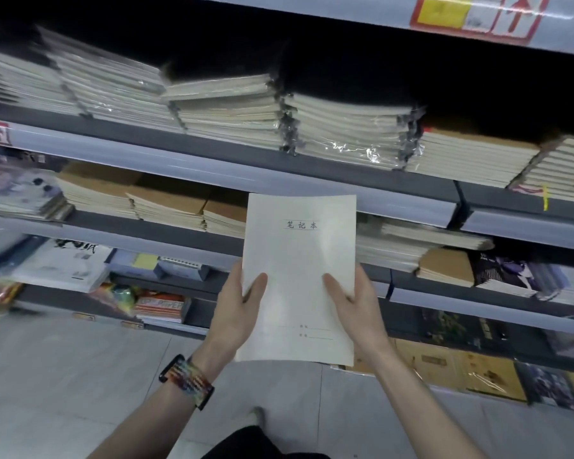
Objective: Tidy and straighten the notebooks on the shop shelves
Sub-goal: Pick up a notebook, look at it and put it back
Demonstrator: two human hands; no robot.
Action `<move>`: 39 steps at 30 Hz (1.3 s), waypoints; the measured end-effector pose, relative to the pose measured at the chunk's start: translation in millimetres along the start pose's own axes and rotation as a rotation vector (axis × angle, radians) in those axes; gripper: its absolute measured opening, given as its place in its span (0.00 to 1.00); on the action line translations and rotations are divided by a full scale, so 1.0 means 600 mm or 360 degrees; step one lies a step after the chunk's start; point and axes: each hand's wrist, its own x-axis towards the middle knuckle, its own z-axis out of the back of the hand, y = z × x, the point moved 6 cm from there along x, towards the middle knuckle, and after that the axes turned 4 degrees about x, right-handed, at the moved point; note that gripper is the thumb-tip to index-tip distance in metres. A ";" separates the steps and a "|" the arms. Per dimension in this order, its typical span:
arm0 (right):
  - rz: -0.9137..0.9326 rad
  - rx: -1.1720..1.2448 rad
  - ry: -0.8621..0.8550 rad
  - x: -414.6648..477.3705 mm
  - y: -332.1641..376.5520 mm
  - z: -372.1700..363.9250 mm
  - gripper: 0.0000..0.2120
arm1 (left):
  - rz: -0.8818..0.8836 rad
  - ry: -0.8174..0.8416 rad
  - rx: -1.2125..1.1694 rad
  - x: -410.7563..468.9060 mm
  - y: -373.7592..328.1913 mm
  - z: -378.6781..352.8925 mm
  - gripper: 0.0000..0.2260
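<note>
A thin pale notebook [299,279] with printed characters near its top is held upright in front of the shelves. My left hand [237,309] grips its left edge, thumb across the cover. My right hand [355,304] grips its right edge the same way. Behind it, stacks of wrapped pale notebooks [342,130] lie on the upper shelf. Brown-covered notebook stacks [166,200] lie on the shelf below, left of the held notebook. More pale and brown stacks [421,246] sit to its right.
Grey shelf rails [186,167] with price labels run across the view. Lower shelves hold coloured books [159,306] and dark-covered books [511,270]. Boxed goods [458,369] fill the bottom right. A grey tiled floor [63,376] lies below.
</note>
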 end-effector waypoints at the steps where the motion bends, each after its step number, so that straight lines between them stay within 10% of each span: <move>1: -0.0009 -0.0018 -0.0004 0.007 -0.008 -0.008 0.12 | 0.0015 -0.0011 0.0006 0.008 0.009 0.006 0.15; 32: -0.0425 -0.0075 -0.0156 0.162 -0.110 -0.049 0.10 | 0.0205 0.0355 0.0073 0.215 0.092 -0.017 0.15; 39: -0.0486 -0.0168 -0.0195 0.216 -0.104 -0.026 0.19 | 0.0317 0.0417 0.0250 0.291 0.075 -0.053 0.30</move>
